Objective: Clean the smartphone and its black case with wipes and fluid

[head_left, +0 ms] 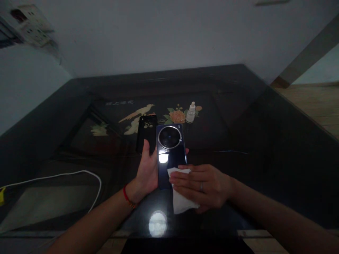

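A dark blue smartphone (172,159) with a big round camera ring lies back side up in my left hand (148,172). The thumb is along its left edge, and a fingertip shows past the right edge. My right hand (208,186) presses a folded white tissue (180,201) against the lower part of the phone's back. Just behind my left hand, a black phone case (146,132) rests on the table. Farther back to the right stands a small clear dropper bottle (191,113) with a white cap.
The glossy dark table (254,141) carries a bird and flower picture and reflects a lamp near its front edge. A white cable (66,173) curves across its left side. Sockets (34,30) are on the wall (148,38) at upper left.
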`<state>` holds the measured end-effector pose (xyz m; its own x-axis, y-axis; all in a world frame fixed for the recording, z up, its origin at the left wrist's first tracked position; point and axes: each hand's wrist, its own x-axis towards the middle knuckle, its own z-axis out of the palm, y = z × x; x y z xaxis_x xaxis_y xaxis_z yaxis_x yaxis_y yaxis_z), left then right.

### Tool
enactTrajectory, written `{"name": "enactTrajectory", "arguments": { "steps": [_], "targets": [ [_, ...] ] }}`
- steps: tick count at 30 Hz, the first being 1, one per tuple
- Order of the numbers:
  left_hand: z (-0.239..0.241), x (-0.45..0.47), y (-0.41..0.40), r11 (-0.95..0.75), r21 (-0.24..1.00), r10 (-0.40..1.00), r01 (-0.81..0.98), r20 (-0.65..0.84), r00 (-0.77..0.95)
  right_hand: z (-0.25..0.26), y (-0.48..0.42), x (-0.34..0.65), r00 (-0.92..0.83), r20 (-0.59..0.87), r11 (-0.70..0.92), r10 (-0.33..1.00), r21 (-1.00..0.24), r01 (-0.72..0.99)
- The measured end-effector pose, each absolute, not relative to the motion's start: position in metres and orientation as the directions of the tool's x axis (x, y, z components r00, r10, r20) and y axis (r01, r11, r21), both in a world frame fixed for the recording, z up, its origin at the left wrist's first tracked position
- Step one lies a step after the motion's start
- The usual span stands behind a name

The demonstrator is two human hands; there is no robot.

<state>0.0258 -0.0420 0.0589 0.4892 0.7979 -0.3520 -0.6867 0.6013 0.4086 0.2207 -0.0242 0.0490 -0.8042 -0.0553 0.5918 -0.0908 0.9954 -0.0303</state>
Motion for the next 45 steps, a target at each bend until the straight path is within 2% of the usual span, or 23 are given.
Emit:
{"name": "enactTrajectory", "arguments": {
  "steps": [2, 6, 8, 10, 16, 21, 23, 26, 29, 35, 41, 43, 45],
  "targets": [
    [0.054, 0.024, -0.044, 0.601, 0.410, 0.798, -0.687, -0.361, 0.483, 0.052, -0.017, 0.230, -0.739, 0.670, 0.995, 0.074, -0.100, 0.008],
    [0.047, 0.026, -0.052, 0.624, 0.408, 0.779, -0.666, -0.263, 0.569, 0.057, -0.008, 0.240, -0.437, 0.788, 0.900, 0.435, -0.356, 0.253],
    [0.047, 0.029, -0.056, 0.642, 0.419, 0.757, -0.642, -0.215, 0.617, 0.056, -0.007, 0.240, -0.381, 0.775, 0.859, 0.505, -0.409, 0.308],
    [0.046, 0.031, -0.058, 0.649, 0.435, 0.747, -0.624, -0.210, 0.630, 0.054, -0.007, 0.239, -0.429, 0.762, 0.871, 0.485, -0.380, 0.311],
    [0.042, 0.038, -0.059, 0.626, 0.446, 0.774, -0.640, -0.262, 0.576, 0.053, -0.016, 0.228, -0.663, 0.677, 0.939, 0.320, -0.133, 0.317],
    [0.042, 0.041, -0.057, 0.623, 0.458, 0.780, -0.634, -0.311, 0.543, 0.058, -0.020, 0.224, -0.789, 0.571, 0.961, 0.225, 0.003, 0.277],
    [0.045, 0.041, -0.058, 0.624, 0.464, 0.779, -0.628, -0.310, 0.545, 0.057, -0.016, 0.226, -0.774, 0.591, 0.958, 0.226, 0.008, 0.286],
    [0.047, 0.041, -0.059, 0.621, 0.465, 0.780, -0.631, -0.287, 0.556, 0.054, -0.010, 0.228, -0.683, 0.660, 0.923, 0.313, -0.040, 0.383],
    [0.046, 0.043, -0.060, 0.635, 0.459, 0.767, -0.621, -0.281, 0.577, 0.051, -0.010, 0.225, -0.666, 0.649, 0.899, 0.368, -0.066, 0.433],
    [0.049, 0.045, -0.056, 0.633, 0.409, 0.774, -0.658, -0.346, 0.529, 0.051, -0.017, 0.216, -0.769, 0.585, 0.952, 0.260, -0.022, 0.305],
    [0.054, 0.036, -0.050, 0.564, 0.422, 0.823, -0.710, -0.358, 0.441, 0.051, -0.010, 0.229, -0.768, 0.623, 0.974, 0.152, 0.038, 0.224],
    [0.053, 0.034, -0.049, 0.549, 0.437, 0.834, -0.713, -0.338, 0.435, 0.050, -0.005, 0.236, -0.745, 0.650, 0.972, 0.149, 0.044, 0.233],
    [0.052, 0.032, -0.049, 0.561, 0.442, 0.827, -0.699, -0.307, 0.470, 0.049, 0.000, 0.241, -0.683, 0.702, 0.960, 0.203, -0.004, 0.281]
  ]
}}
